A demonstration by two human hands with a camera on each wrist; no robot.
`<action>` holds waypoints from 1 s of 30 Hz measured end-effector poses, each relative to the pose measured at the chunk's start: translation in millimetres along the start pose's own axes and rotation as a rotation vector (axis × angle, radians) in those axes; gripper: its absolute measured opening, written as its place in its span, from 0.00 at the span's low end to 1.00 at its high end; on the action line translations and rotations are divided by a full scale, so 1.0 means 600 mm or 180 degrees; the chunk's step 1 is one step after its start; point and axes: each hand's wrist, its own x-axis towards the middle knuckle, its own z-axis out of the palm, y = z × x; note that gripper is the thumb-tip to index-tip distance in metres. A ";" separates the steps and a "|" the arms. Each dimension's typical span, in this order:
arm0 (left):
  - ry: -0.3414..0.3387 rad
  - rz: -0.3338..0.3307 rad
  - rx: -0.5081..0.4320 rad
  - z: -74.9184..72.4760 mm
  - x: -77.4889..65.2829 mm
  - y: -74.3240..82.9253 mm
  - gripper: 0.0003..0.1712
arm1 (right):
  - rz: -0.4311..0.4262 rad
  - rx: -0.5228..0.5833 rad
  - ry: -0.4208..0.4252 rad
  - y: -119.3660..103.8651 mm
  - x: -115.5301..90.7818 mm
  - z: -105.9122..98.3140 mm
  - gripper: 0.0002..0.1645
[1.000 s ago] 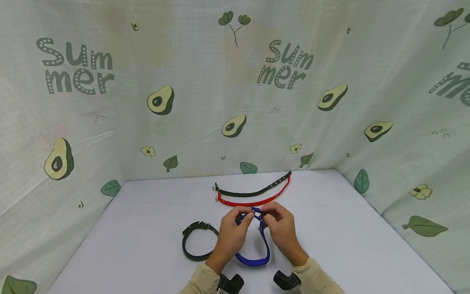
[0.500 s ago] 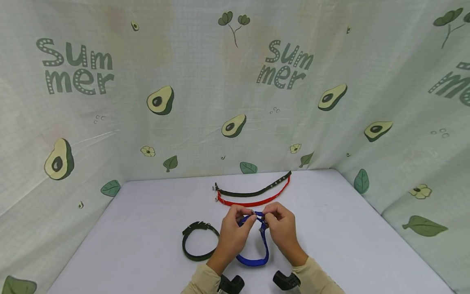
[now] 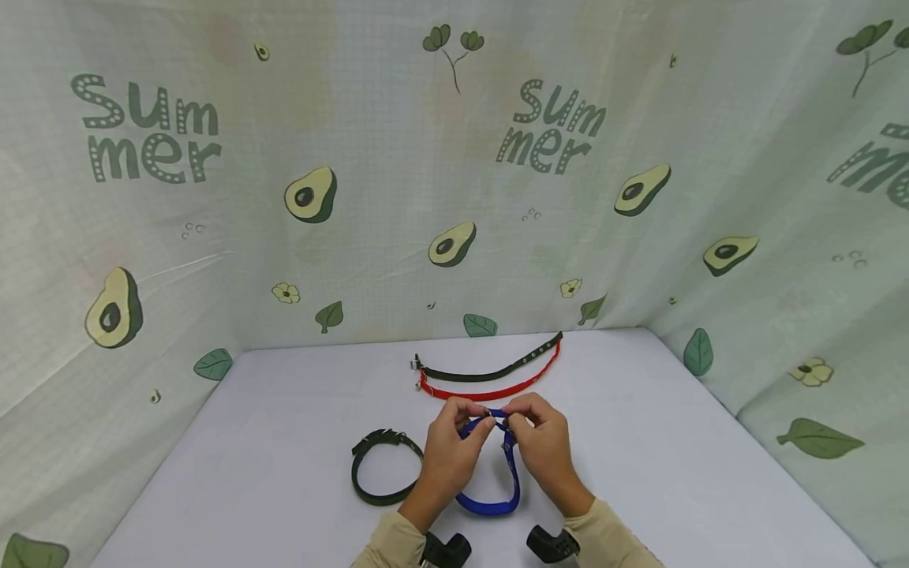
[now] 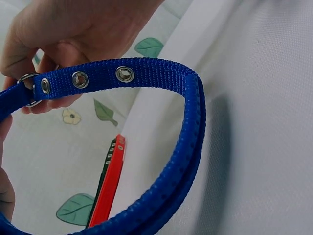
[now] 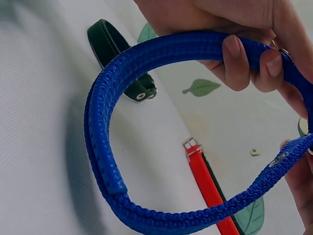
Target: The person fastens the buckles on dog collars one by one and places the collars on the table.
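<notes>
Both hands hold a blue woven collar (image 3: 488, 507), bent into a loop. My left hand (image 3: 449, 456) pinches it near its metal buckle; in the right wrist view the left fingers (image 5: 237, 63) curl over the padded strap. Across from it, my right hand (image 3: 543, 446) pinches the eyelet end between thumb and forefinger. A metal ring (image 4: 30, 90) encircles the strap beside several eyelets in the left wrist view. The lower loop hangs toward me, its shadow on the white table. Fingertips hide much of the buckle.
A dark green collar (image 3: 383, 498), fastened in a ring, lies left of the hands. Beyond them a black studded collar (image 3: 465, 377) and a red collar (image 3: 483, 394) lie stretched out together. A patterned cloth (image 3: 383, 260) borders the white table (image 3: 639, 473).
Both hands have come slightly nearer, and the pinched blue strap between the fingertips has shifted a little. The loop hangs almost as before; the other collars have stayed in place.
</notes>
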 end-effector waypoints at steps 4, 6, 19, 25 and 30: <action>-0.0012 0.0006 0.0011 0.000 0.000 -0.004 0.13 | -0.0037 -0.0047 -0.0006 0.004 -0.003 0.000 0.15; -0.0020 0.0038 0.0009 0.000 0.001 -0.006 0.13 | -0.0097 -0.0050 0.0007 0.006 -0.003 0.000 0.16; 0.0021 -0.0070 0.0023 0.001 0.002 0.003 0.13 | -0.0247 -0.0031 -0.0063 0.007 -0.005 0.001 0.15; 0.0008 -0.0120 0.0022 -0.006 -0.004 0.047 0.13 | -0.0152 0.0000 -0.0120 0.011 -0.005 0.000 0.16; 0.0054 -0.0126 -0.0058 -0.010 -0.008 0.060 0.10 | -0.0228 0.0073 -0.0176 0.013 -0.005 -0.001 0.17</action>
